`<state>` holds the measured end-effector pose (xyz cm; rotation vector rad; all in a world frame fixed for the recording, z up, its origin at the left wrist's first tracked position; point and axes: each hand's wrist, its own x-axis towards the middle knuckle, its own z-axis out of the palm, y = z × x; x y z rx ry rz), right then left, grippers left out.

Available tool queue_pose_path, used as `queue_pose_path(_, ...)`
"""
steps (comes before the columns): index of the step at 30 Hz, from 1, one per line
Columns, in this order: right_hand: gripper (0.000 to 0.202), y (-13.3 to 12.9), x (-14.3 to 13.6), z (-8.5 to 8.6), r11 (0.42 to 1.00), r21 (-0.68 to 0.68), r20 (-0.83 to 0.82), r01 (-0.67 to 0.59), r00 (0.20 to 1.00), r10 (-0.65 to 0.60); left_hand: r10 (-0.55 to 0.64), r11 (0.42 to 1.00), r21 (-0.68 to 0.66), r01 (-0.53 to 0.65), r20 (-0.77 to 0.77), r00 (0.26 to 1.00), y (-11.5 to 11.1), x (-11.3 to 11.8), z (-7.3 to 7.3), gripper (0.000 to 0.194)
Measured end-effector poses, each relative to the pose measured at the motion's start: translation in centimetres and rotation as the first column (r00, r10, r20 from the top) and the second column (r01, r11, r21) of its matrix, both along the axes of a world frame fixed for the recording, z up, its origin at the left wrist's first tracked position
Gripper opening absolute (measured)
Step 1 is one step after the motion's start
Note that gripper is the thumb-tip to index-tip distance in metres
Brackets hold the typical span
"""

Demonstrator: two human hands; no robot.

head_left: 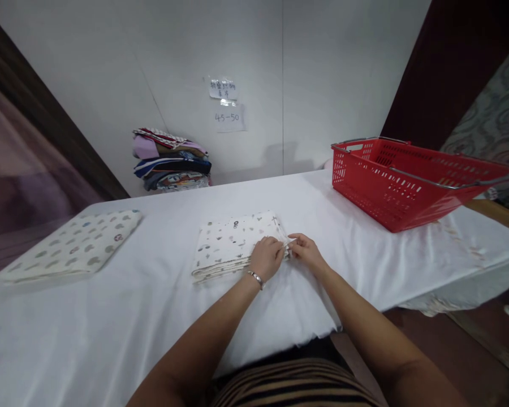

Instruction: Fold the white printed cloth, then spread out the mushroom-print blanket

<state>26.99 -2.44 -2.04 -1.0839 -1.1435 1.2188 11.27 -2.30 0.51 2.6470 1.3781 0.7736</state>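
Observation:
A folded white cloth with small grey and brown prints (229,240) lies in layers at the middle of the table. My left hand (266,257), with a bracelet at the wrist, rests on its right front part, fingers curled over the layers. At the cloth's right edge my right hand (306,250) pinches a bit of the fabric between thumb and fingers. The fingertips of both hands are close together at that corner.
Another folded cloth with grey prints (78,243) lies on the left of the white-covered table (161,316). A red plastic basket (385,186) stands at the right. Folded clothes (173,164) are stacked by the back wall, which bears two paper signs (230,117).

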Motion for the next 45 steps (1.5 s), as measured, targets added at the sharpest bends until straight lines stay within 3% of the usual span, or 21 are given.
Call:
queue_pose_path(7,0.037,-0.3,-0.1,0.5,0.999,0.033,-0.029,-0.035,0.999,0.036,0.038,0.993,-0.111,-0.027,0.093,0.995,0.7,0.2,0.0,0.019)
queue_pose_path(12,0.029,-0.6,-0.1,0.7,0.997,-0.037,0.090,0.068,0.994,-0.065,0.091,0.981,-0.182,-0.060,0.167,0.982,1.7,-0.1,1.0,0.021)
queue_pose_path(16,0.035,-0.9,0.0,0.8,0.993,-0.106,0.239,0.043,0.971,-0.016,0.031,0.995,-0.101,-0.017,0.148,0.989,1.8,-0.9,2.3,0.020)
queue_pose_path(22,0.025,-1.0,-0.3,0.3,0.999,-0.041,0.428,-0.004,0.903,0.021,-0.097,0.994,0.051,0.101,-0.067,0.993,1.8,-1.6,2.8,0.021)
queue_pose_path(29,0.018,-0.6,0.0,-0.3,0.992,-0.125,0.235,-0.034,0.970,0.063,-0.197,0.977,0.022,0.213,-0.302,0.933,1.2,-1.0,2.1,0.020)
queue_pose_path(40,0.018,-0.5,-0.1,0.2,0.931,-0.351,-0.102,-0.099,0.993,0.067,-0.251,0.967,-0.023,0.255,-0.284,0.925,1.3,-1.1,3.1,0.022)
queue_pose_path(45,0.020,-0.7,-0.2,0.8,0.928,-0.332,-0.218,-0.168,0.971,0.098,-0.271,0.960,-0.024,0.279,-0.330,0.904,1.2,-0.7,2.8,0.021)
